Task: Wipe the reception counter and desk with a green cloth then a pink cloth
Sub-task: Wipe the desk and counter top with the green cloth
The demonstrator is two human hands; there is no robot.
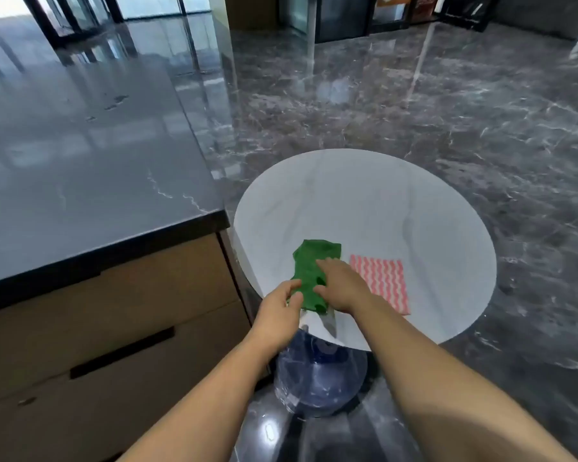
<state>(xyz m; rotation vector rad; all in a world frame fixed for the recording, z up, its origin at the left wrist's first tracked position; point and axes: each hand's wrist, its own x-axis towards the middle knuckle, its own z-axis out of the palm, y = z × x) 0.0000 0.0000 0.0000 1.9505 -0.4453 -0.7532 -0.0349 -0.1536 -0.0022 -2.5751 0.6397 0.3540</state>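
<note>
A green cloth (311, 265) lies on the near left part of a round white table (364, 201). My left hand (279, 306) pinches the cloth's near left edge between thumb and fingers. Flat on the cloth's right side rests my right hand (339, 285), fingers spread. A pink cloth with a wavy white pattern (382, 280) lies flat just right of the green one, partly under my right wrist. The dark grey reception counter (80, 168) fills the left of the view.
Below the counter top are wooden drawer fronts (114, 328) with dark handle slots. A blue water bottle (317, 375) stands on the floor under the table's near edge. Glossy dark marble floor (447, 111) surrounds the table.
</note>
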